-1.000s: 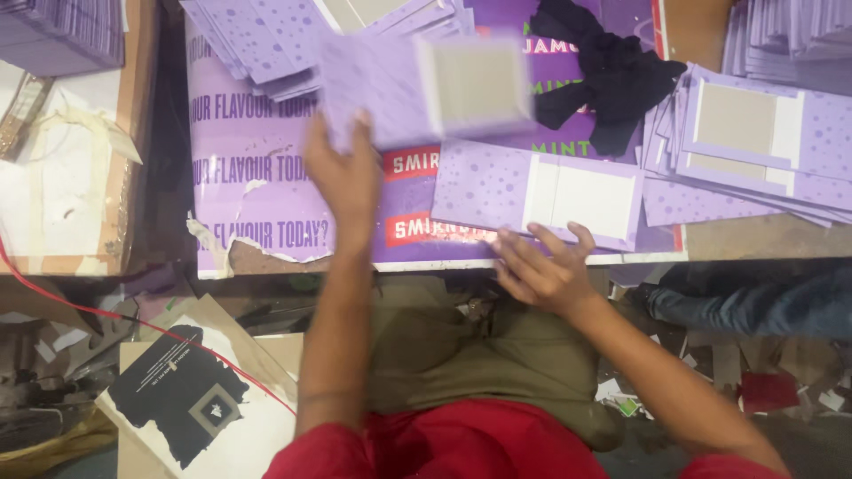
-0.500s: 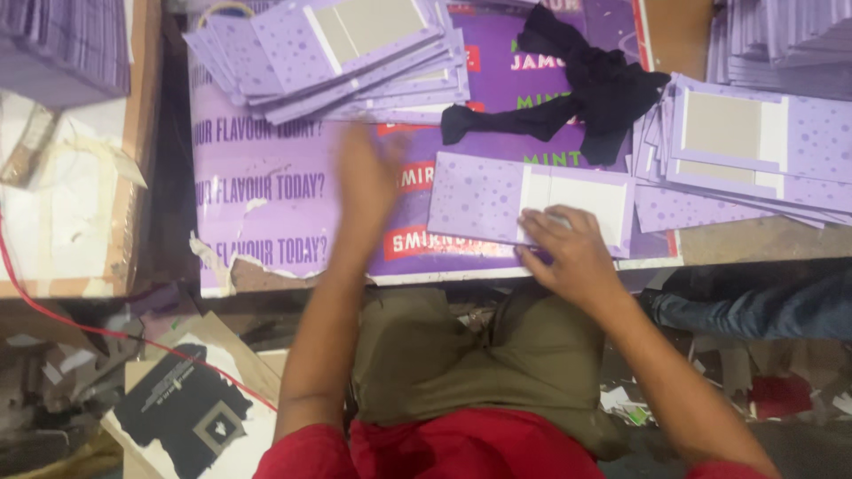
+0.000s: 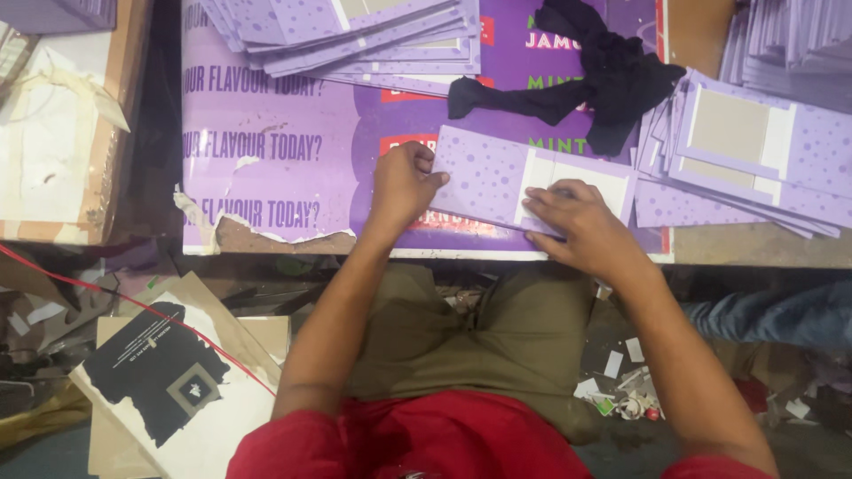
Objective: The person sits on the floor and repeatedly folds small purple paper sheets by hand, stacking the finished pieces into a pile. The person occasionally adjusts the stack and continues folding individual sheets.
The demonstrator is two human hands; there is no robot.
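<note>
A flat purple dotted carton sheet (image 3: pixel 488 177) with a pale panel lies on the purple-covered table (image 3: pixel 275 177) in front of me. My left hand (image 3: pixel 404 182) grips its left end with curled fingers. My right hand (image 3: pixel 577 217) presses flat on the pale panel near its right end. A fanned pile of the same purple sheets (image 3: pixel 355 35) lies at the back left, and another stack (image 3: pixel 754 151) lies at the right.
A black cloth (image 3: pixel 595 84) lies just behind the sheet. More purple sheets (image 3: pixel 799 40) are stacked at the far right. A cardboard box (image 3: pixel 53 151) stands left of the table. Scrap card and a black-and-white board (image 3: pixel 169 372) litter the floor.
My left hand put a sheet on the back-left pile, then came down to the left end of the sheet in front. My right hand slid onto its pale panel.
</note>
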